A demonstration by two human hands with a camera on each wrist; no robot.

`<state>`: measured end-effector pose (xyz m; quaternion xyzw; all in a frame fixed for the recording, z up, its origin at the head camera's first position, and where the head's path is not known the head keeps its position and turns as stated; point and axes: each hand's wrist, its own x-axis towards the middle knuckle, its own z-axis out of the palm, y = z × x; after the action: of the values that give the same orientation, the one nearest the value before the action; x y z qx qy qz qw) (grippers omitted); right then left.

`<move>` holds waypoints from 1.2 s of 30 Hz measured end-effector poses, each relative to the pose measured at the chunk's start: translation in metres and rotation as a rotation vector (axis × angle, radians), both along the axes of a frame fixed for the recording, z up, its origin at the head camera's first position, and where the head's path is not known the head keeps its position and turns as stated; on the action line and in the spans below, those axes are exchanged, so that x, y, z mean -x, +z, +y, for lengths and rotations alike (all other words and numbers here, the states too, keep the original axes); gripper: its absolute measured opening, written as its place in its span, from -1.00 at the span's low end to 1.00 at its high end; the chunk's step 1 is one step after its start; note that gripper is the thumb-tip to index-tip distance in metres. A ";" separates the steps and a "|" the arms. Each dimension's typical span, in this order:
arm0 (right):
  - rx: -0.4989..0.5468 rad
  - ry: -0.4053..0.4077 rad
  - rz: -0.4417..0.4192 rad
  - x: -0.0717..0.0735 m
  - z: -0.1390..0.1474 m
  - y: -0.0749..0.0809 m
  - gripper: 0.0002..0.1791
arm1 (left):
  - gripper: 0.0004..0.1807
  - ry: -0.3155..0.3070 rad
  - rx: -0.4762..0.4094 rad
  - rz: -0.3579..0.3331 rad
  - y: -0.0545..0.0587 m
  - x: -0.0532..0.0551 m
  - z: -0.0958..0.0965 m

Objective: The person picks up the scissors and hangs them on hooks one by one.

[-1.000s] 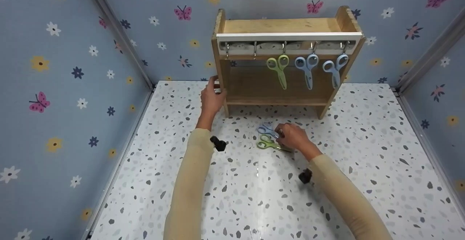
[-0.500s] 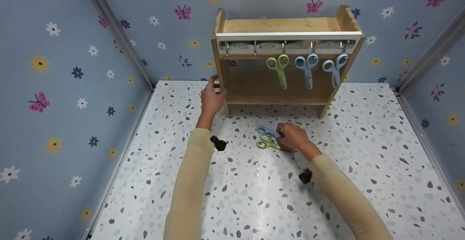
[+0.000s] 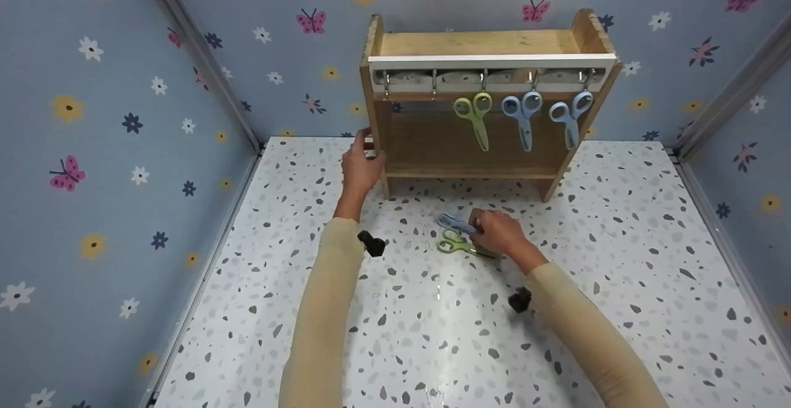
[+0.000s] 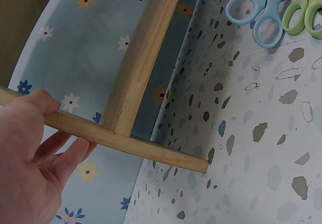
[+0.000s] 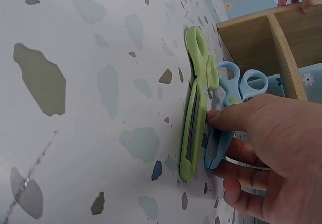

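Note:
My left hand (image 3: 361, 170) grips the left side panel of a wooden rack (image 3: 473, 172); in the left wrist view its thumb and fingers lie on either side of the panel's edge (image 4: 163, 156). Over the tabletop in front of the rack, my right hand (image 3: 499, 232) pinches a pair of light blue scissors (image 5: 232, 90) by the blade part, handles pointing left. Right beside them on the table lies a pair of green scissors (image 5: 197, 78), blades partly behind the hand in the head view. In the right wrist view, thumb and fingertips are on the blue blade cover.
Hooks line the rack's white rail (image 3: 408, 62). From them hang green scissors (image 3: 476, 120) and two pairs of blue scissors (image 3: 524, 117), the second (image 3: 571, 120) at the far right. Two hooks on the left (image 3: 434, 83) bear nothing. Patterned walls (image 3: 123, 148) enclose the speckled tabletop (image 3: 395, 334).
The blue scissors have tipped in my right hand, so their handles look narrower from above. The left hand stays on the rack, and the green scissors on the table have hardly moved.

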<state>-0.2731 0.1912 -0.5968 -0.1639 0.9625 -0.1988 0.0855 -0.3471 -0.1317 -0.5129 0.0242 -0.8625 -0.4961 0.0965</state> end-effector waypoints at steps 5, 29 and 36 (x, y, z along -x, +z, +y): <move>0.009 -0.002 0.003 0.000 0.000 0.000 -0.88 | -0.35 0.003 0.001 0.003 0.000 0.000 0.000; 0.014 -0.032 -0.061 0.000 0.000 0.019 -0.79 | -0.36 -0.001 0.002 0.009 0.001 -0.001 0.000; 0.031 -0.025 -0.057 0.002 0.000 0.023 -0.75 | -0.36 0.002 -0.005 0.003 0.001 -0.001 0.001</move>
<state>-0.2753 0.1914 -0.5735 -0.1475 0.9584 -0.2194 0.1077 -0.3459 -0.1309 -0.5120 0.0245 -0.8612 -0.4981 0.0984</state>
